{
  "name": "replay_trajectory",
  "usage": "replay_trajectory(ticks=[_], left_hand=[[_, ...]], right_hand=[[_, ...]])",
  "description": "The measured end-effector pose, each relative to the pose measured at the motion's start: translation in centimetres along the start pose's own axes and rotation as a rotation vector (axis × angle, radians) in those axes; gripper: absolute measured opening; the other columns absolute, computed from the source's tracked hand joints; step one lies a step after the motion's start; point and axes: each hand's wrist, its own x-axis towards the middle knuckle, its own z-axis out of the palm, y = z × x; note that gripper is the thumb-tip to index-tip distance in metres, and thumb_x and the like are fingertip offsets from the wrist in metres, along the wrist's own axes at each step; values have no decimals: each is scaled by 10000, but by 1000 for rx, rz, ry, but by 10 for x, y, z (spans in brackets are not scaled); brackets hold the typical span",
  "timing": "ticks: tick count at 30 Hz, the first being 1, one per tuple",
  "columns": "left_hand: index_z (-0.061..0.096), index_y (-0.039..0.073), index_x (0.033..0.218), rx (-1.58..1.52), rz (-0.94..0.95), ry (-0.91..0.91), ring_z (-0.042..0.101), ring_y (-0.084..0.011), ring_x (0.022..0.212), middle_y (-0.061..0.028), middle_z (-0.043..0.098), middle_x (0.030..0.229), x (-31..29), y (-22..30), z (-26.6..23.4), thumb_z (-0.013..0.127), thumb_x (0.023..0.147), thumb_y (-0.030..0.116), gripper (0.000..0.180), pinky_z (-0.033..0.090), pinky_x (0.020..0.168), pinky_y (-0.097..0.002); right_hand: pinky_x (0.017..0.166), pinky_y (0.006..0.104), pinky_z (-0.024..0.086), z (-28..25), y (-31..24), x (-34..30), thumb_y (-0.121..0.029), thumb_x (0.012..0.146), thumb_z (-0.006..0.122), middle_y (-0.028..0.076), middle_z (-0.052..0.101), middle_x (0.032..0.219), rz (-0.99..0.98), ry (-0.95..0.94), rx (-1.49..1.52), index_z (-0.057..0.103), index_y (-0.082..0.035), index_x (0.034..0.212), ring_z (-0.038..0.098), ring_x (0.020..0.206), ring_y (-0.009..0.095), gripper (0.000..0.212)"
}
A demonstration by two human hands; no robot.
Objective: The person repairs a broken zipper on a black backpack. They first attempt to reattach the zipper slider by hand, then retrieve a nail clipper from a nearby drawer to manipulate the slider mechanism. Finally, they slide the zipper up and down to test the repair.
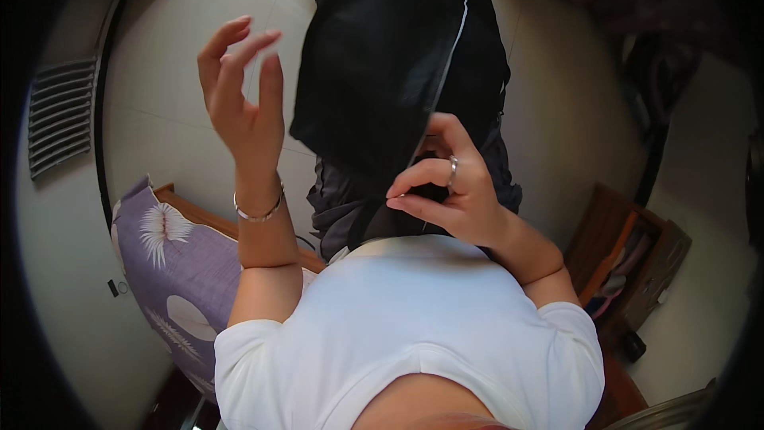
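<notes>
A large piece of black cloth (374, 56) lies across my lap, over dark clothing. A thin white line, thread or piping, runs down its right side. My right hand (461, 191), with a ring on one finger, is at the cloth's near right edge. Its thumb and forefinger tips are pressed together; anything between them is too small to make out. The other fingers curl partly out of sight by the cloth edge. To the left of the cloth, my left hand (243, 99) is raised with fingers bent and apart, holding nothing. A bracelet circles that wrist.
Pale floor tiles (159, 80) surround the cloth. At lower left, a purple cover with white leaf shapes (187, 271) lies over wooden furniture. An open wooden drawer (625, 259) with items inside stands at right. A slatted vent (62, 115) is on the left wall.
</notes>
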Motion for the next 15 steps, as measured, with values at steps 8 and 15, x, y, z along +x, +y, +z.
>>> replay_trajectory(ticks=[8, 15], left_hand=[[597, 118, 1127, 156, 188, -750, 479, -286, 1135, -109, 517, 1232, 1, 46, 0, 657, 735, 243, 416, 296, 986, -442], [560, 102, 1142, 389, 249, -366, 513, -225, 1098, -64, 526, 1220, -20, 29, -14, 640, 792, 233, 382, 272, 1002, -438]], right_hand=[[632, 180, 435, -2, 0, 0, 1, 760, 652, 81, 522, 927, 371, 43, 43, 621, 3, 792, 566, 771, 102, 45], [689, 167, 424, 0, 29, 52, -96, 796, 653, 4, 600, 800, 477, 66, 414, 613, -2, 856, 542, 748, 42, 119]])
